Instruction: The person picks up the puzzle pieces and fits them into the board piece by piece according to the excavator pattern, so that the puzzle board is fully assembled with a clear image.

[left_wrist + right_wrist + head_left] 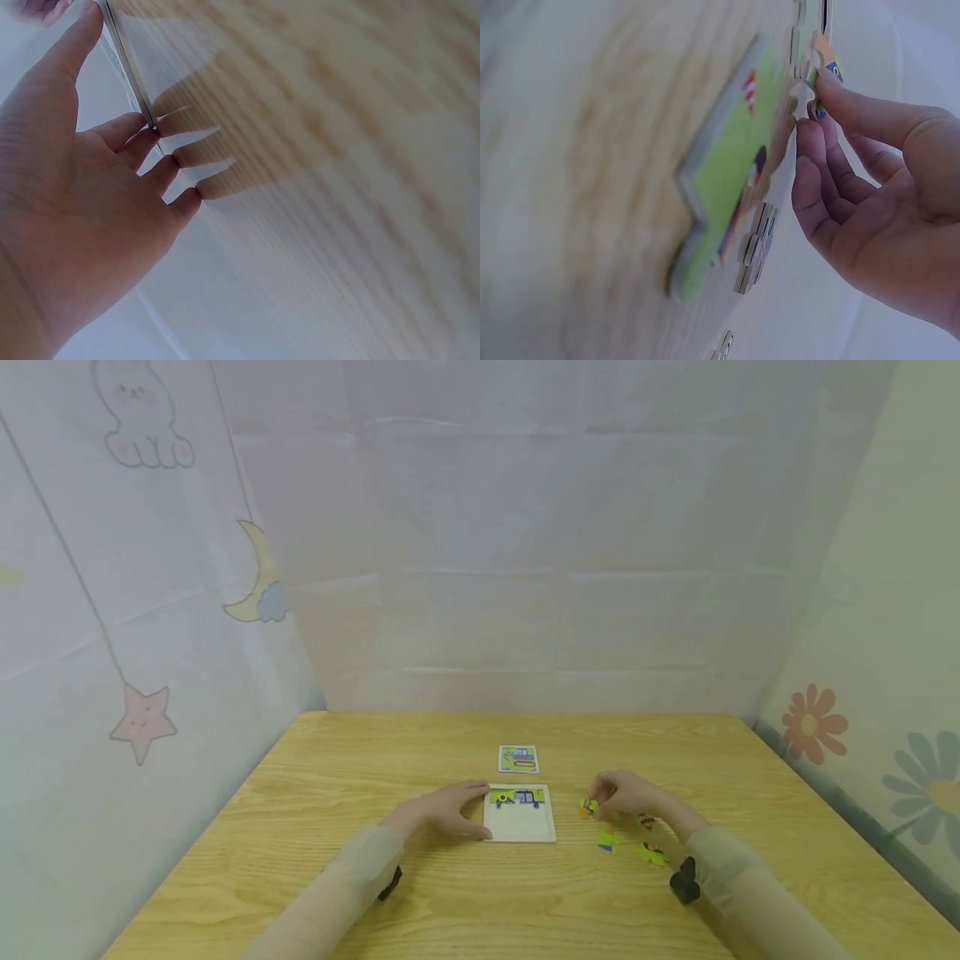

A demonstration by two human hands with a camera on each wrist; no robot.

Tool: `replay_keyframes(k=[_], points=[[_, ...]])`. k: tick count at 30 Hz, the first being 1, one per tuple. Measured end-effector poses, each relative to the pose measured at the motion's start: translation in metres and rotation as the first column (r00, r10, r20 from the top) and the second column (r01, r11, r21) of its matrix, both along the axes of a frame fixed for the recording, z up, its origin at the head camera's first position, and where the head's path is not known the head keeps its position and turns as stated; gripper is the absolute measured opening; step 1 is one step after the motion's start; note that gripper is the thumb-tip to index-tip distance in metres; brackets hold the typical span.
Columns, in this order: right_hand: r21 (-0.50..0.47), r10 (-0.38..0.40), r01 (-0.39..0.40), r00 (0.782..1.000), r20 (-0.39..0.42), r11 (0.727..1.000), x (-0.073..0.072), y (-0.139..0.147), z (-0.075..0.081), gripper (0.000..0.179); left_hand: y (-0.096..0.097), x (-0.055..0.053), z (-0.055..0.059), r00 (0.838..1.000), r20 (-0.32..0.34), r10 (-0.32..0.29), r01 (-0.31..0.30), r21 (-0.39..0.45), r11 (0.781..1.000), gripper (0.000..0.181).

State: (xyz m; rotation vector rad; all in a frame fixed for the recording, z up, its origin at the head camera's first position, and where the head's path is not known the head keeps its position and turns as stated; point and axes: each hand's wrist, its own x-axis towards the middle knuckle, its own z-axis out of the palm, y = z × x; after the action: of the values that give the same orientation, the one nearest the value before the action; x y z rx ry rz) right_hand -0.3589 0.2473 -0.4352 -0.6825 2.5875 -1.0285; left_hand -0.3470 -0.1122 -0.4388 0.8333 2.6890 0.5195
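In the head view, a white puzzle tray [519, 827] lies on the table, with fitted pieces [517, 796] showing part of a vehicle along its far side. My left hand [448, 810] rests against the tray's left edge, thumb by the near corner and fingers by the far corner. The left wrist view shows those fingers [171, 176] fairly straight at the edge. To the right of the tray, my right hand [624, 795] pinches a green and orange puzzle piece [822, 60] between thumb and fingers. That piece is tilted up, close over the table.
Loose puzzle pieces lie near my right hand: a green and blue one [606, 841], a green one [653, 854] and a brownish one [646, 820]. Beyond the tray lies a small picture card [518, 759]. Printed curtains surround the wooden table [480, 902].
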Motion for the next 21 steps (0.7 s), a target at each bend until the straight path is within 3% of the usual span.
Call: replay_keyframes(k=[7,21], points=[[-0.047,-0.007,0.006,1.000,0.000,0.999,0.0025,-0.0001,0.0036,0.015,0.0003,0.0007,0.0002,1.000,0.005,0.001,-0.001,0.004,1.000,0.083],[-0.096,-0.103,0.103,0.995,0.012,0.990,-0.0047,-0.0041,0.0029,0.021,0.0016,0.0055,0.0040,1.000,0.000,-0.002,0.002,0.004,1.000,0.081]])
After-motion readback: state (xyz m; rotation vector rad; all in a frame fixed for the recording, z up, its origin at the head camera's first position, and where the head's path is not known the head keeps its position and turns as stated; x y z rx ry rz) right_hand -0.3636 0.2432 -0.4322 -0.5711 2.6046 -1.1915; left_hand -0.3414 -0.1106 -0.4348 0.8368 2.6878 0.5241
